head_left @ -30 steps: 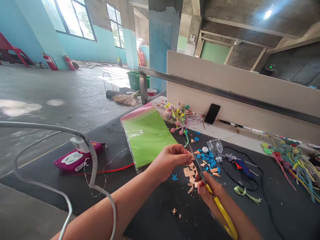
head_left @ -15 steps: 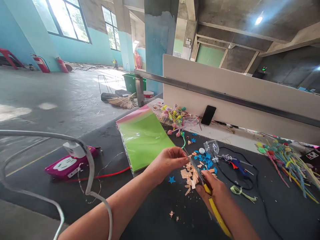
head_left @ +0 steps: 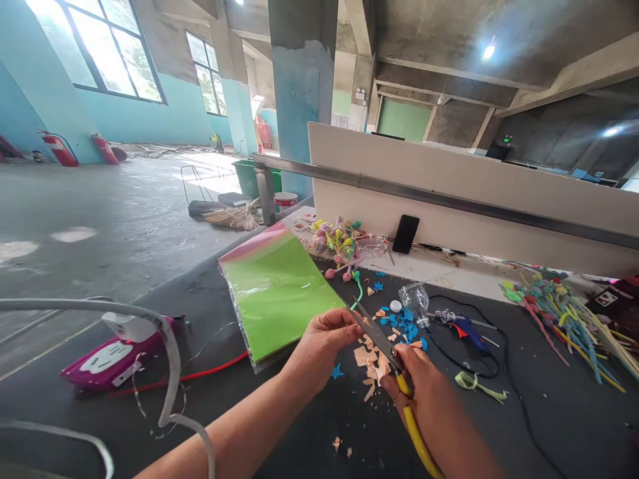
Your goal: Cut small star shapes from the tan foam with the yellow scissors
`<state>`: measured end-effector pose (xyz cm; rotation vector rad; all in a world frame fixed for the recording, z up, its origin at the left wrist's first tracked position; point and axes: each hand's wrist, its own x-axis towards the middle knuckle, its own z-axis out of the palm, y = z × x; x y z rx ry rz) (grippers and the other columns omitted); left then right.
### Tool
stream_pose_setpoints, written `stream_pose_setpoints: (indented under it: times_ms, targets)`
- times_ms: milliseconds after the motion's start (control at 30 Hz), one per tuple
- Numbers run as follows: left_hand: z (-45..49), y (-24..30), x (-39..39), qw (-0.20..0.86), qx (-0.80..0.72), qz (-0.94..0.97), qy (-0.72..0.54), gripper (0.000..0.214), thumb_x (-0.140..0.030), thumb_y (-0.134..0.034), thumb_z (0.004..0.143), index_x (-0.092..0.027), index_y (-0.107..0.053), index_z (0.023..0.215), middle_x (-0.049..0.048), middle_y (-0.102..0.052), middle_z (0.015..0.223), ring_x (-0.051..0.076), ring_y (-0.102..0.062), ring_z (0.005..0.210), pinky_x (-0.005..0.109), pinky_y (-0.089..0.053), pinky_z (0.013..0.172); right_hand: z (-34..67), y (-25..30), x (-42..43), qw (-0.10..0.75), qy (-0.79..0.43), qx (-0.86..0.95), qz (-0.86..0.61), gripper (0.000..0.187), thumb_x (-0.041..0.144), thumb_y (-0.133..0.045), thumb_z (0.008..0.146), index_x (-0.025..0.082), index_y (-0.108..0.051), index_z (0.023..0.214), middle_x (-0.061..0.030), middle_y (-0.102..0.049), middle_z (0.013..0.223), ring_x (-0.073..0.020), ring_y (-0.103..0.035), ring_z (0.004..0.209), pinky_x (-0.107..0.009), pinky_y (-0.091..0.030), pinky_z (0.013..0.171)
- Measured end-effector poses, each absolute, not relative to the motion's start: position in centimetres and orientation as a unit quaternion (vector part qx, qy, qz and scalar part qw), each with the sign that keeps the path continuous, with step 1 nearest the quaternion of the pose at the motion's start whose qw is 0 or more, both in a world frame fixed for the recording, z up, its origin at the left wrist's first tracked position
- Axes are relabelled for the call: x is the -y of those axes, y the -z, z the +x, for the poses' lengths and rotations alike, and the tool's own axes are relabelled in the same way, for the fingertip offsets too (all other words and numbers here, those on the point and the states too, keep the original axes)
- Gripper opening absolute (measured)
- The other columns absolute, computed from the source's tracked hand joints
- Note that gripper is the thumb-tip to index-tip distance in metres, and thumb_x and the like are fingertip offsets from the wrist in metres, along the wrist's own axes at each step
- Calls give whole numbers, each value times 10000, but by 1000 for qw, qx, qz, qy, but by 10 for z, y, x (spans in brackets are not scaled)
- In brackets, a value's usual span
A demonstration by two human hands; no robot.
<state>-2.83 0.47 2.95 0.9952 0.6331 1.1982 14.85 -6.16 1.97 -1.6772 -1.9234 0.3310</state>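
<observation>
Over a dark work surface in a large concrete hall, two bare forearms reach forward from the person who wears the camera. The left hand is raised above the surface, and its thumb and fingertips are pressed together close to the tip of the scissors; if a small piece sits between them, I cannot tell. The right hand is closed firmly around the scissors, and their long yellow handle runs down below this hand. The blades lie almost together and point toward the left hand.

Under the blades is a heap of peach foam scraps, with a blue foam star just beside it. A little to the right are blue foam bits, a white bottle cap and a cut plastic bottle top. Left of the hands lies a wrapped pack of green paper, and farther left a magenta power strip with a white plug. On the right side are a blue glue gun, a pale green ribbon and a pile of pipe cleaners. At the back, a black phone leans against a white panel.
</observation>
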Motion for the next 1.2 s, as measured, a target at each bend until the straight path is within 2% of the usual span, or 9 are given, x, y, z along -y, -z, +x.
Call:
stream_pose_setpoints:
  times_ms: [200,433,700,967,1100,1200]
  targets:
    - [-18,-24,1,703,-280,358,-548,132,-206,-773,618,-158,-654,648,-5,-653,707,98,-571,652,197,-448,641,150,-24,65,246,-108,724,-635,232,407,-523,839,264,-548,1020,-48,-580,905,-244,-574,836,-345,-444,695]
    - [-15,-18,3,724,-263,329,-547,105,-196,-743,658,-172,-643,681,-10,-647,717,102,-581,679,201,-455,680,150,-33,66,231,-119,725,-637,281,433,-503,852,280,-531,1085,-50,-576,933,-241,-577,835,-324,-444,667]
    - [-11,-13,4,745,-235,298,-549,91,-163,-717,691,-150,-652,752,3,-632,731,108,-576,715,214,-446,723,147,-25,64,271,-107,728,-621,267,354,-544,819,262,-550,1070,-31,-583,902,-220,-561,832,-305,-430,672]
    - [-10,-11,5,760,-209,280,-548,54,-132,-688,719,-141,-638,700,-6,-581,675,84,-526,654,194,-418,669,147,-20,64,272,-130,721,-624,185,403,-538,825,250,-547,929,-16,-565,833,-201,-554,747,-303,-426,650]
    - [-10,-16,7,763,-201,287,-543,100,-158,-686,729,-146,-615,659,-11,-566,650,83,-506,634,196,-405,651,149,-17,61,309,-157,712,-610,178,396,-564,811,251,-582,911,-1,-568,789,-171,-534,673,-276,-412,599]
    - [-11,-21,7,748,-223,307,-544,114,-183,-700,720,-139,-620,652,-12,-562,657,80,-503,648,194,-399,668,149,-18,57,404,-245,659,-585,229,445,-567,803,237,-573,897,23,-540,694,-140,-510,590,-257,-412,560]
